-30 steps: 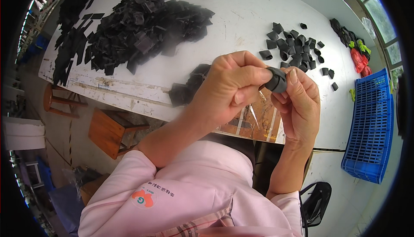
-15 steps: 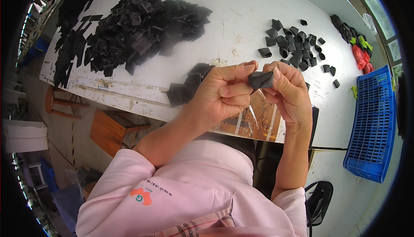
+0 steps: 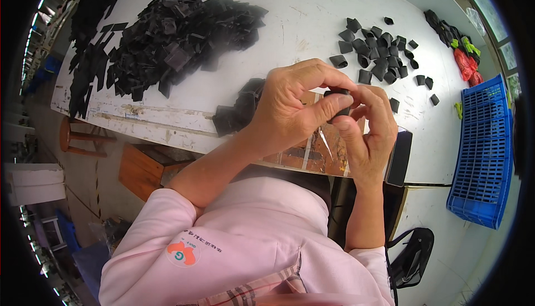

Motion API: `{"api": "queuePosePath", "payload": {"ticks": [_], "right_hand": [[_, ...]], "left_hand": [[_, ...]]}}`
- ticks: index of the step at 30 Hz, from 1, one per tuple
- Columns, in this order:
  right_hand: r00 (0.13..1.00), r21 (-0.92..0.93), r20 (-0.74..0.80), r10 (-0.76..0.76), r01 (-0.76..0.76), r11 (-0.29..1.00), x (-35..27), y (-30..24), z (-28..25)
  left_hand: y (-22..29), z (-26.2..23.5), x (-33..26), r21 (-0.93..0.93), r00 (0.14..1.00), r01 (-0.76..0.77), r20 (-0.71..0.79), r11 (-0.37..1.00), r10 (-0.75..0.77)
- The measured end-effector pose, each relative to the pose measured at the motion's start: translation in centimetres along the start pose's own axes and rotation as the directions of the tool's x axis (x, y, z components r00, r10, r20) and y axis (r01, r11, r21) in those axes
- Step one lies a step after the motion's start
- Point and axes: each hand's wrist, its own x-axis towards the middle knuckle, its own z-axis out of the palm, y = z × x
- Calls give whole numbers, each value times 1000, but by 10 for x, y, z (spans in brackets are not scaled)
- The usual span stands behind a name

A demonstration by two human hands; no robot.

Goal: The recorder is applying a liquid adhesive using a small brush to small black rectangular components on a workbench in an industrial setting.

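Note:
A small black curled piece of sheet material (image 3: 338,92) is held between my two hands, above the table's front edge. My left hand (image 3: 298,100) pinches it, thumb across its front and fingers over the top. My right hand (image 3: 374,125) grips its right side with thumb and bent fingers. The fingers hide much of the piece. Left of my left wrist lies a small stack of flat black pieces (image 3: 237,113). Beyond my right hand, several black pieces curled into short tubes (image 3: 382,55) lie in a loose group.
A large heap of flat black pieces (image 3: 184,38) covers the white table's (image 3: 301,16) left part, with black strips (image 3: 89,66) beside it. A blue plastic basket (image 3: 482,155) stands at right. A dark flat device (image 3: 399,158) sits by my right wrist. Wooden stools (image 3: 139,169) stand at left.
My left hand has turned, bringing its thumb onto the front of the black piece and its fingers over the top. My right fingers have shifted around the piece, now mostly covered.

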Motion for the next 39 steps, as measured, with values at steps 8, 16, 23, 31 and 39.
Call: {"api": "queuePosePath", "payload": {"ticks": [8,16,23,31,39], "right_hand": [[999,-111,-31,-44,40,993,13,-17,7],[992,-117,-81,-102,92,989,-2,6,11],[998,-107,-32,-53,49,993,-3,0,8],[984,-202,179,-2,39,979,18,-7,2],[940,33,-168,297,-296,955,0,20,-6]], "left_hand": [[-9,-4,-7,-576,930,21,-289,817,-228],[-12,-1,-22,-499,939,119,-225,858,-261],[-7,-5,-10,-105,978,97,-174,990,-114],[-22,-22,-23,191,988,94,-136,977,-68],[-74,-108,-122,608,778,612,-578,506,-246]]}}
